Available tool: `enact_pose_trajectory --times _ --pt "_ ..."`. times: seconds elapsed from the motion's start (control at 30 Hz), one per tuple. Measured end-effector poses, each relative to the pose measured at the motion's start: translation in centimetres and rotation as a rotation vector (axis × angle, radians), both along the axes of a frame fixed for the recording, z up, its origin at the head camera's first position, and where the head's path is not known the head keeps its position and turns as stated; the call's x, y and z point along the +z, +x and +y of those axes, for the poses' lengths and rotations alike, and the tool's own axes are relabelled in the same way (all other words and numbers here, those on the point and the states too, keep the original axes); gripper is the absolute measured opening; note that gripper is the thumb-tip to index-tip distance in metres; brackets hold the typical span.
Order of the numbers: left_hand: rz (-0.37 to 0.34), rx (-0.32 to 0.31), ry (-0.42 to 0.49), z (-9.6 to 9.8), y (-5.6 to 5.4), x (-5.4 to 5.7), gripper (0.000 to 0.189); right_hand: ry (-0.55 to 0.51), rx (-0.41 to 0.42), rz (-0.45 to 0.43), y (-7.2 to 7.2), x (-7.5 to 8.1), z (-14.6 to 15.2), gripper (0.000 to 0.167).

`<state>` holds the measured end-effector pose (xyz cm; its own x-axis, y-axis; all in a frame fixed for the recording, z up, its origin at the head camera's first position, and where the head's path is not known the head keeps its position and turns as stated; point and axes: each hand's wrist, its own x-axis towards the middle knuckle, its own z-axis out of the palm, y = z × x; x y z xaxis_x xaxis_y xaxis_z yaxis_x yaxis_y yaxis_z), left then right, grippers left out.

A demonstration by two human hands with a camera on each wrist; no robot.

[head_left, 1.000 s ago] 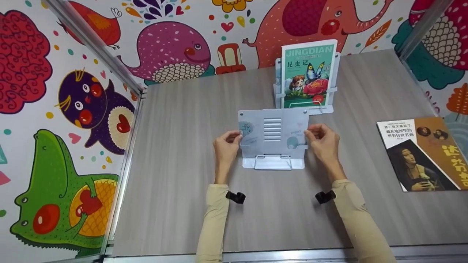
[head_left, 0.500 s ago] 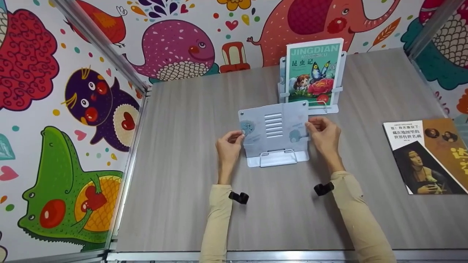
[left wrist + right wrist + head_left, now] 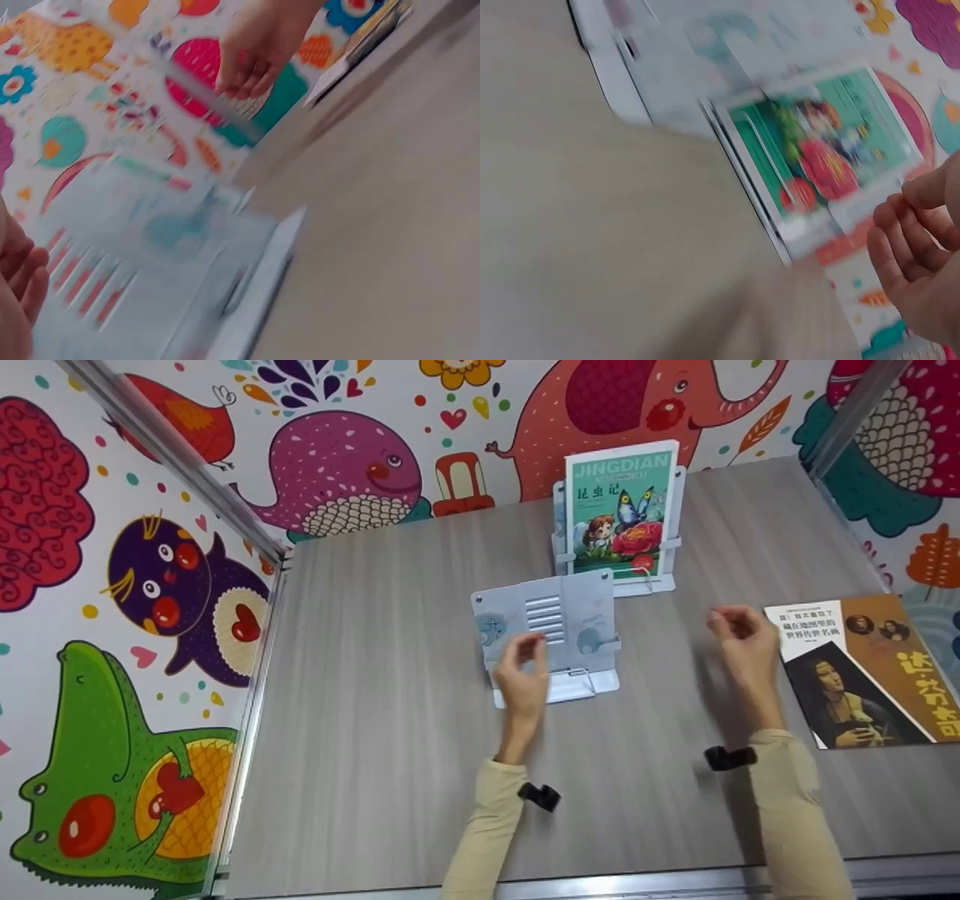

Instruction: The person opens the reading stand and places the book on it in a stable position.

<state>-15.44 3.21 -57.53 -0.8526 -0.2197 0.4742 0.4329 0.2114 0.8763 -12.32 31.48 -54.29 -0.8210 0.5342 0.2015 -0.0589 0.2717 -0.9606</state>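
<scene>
A pale blue-grey metal book stand (image 3: 589, 622) with slots and a wire page holder stands tilted back on the table. My left hand (image 3: 523, 679) is in front of it, fingers loosely bent and holding nothing, and overlaps its lower left part in the head view. Off to the right, my right hand (image 3: 750, 649) hovers with loosely curled fingers, also holding nothing, close to a flat book (image 3: 862, 675) with a portrait on its white and brown cover. The right wrist view shows this hand (image 3: 919, 259) near a green children's book (image 3: 829, 146).
Behind the near stand, the green book (image 3: 622, 510) rests upright on a second stand (image 3: 671, 583) of the same kind. Cartoon-printed walls (image 3: 450, 435) enclose the wood-grain table (image 3: 375, 697), with a metal rail (image 3: 900, 870) along its front edge.
Both hands have let go of the near stand's sides. My right hand has moved right toward the flat book; my left has moved right, in front of the stand. The stand has turned slightly.
</scene>
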Motion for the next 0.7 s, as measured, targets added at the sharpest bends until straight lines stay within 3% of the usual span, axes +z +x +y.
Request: enact_pose_trajectory --times 0.07,0.2,0.3,0.4,0.5,0.6,0.7 --pt "-0.030 -0.093 -0.021 2.5 0.6 -0.4 0.010 0.009 -0.050 -0.011 0.9 0.1 2.2 0.017" --pt "-0.134 -0.284 -0.092 7.3 2.0 -1.3 0.018 0.035 -0.213 -0.107 2.5 -2.1 7.6 0.015" --pt "-0.232 -0.404 -0.206 10.8 3.4 -1.8 0.027 -0.018 -0.336 -0.319 4.0 -3.5 12.0 0.020" --pt "-0.291 -0.488 -0.361 14.1 4.9 -2.4 0.035 -0.027 -0.424 -0.608 5.5 -4.4 15.8 0.042" --pt "-0.307 -0.534 -0.496 16.6 6.3 -2.9 0.039 0.018 -0.437 -0.822 6.8 -5.8 18.9 0.063" --pt "-0.322 -0.591 -0.566 18.2 7.5 -3.2 0.040 0.043 -0.379 -0.909 7.7 -6.1 20.1 0.072" --pt "-0.354 -0.645 -0.618 19.2 8.2 -3.1 0.042 0.075 -0.305 -0.945 8.3 -4.8 19.7 0.075"
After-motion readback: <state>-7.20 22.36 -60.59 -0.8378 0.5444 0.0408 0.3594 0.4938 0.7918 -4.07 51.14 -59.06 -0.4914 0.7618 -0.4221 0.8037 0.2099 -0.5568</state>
